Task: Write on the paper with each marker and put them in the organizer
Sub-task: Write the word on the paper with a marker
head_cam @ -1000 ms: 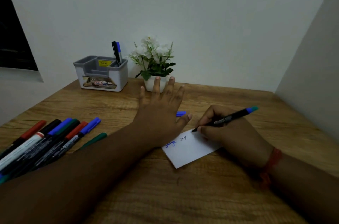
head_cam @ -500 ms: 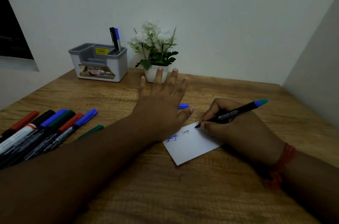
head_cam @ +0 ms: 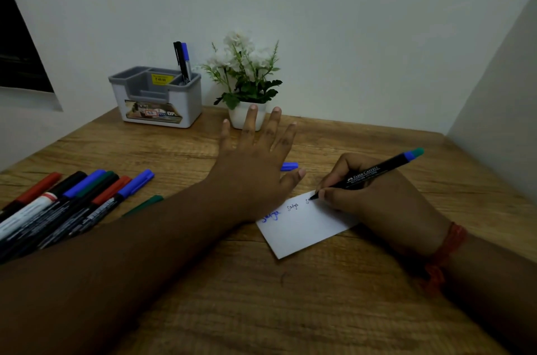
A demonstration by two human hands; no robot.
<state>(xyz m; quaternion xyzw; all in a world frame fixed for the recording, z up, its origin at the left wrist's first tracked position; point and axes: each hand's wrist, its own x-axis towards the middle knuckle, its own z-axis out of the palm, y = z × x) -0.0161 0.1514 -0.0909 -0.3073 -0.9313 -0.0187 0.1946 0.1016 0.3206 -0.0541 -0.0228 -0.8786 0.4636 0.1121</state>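
On paper (head_cam: 302, 227), right hand (head_cam: 374, 195) grip pinches marker (head_cam: 369, 174), tip down; left hand (head_cam: 255, 168) flat.

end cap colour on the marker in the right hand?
Blue with a teal tip, on the black marker; head view.
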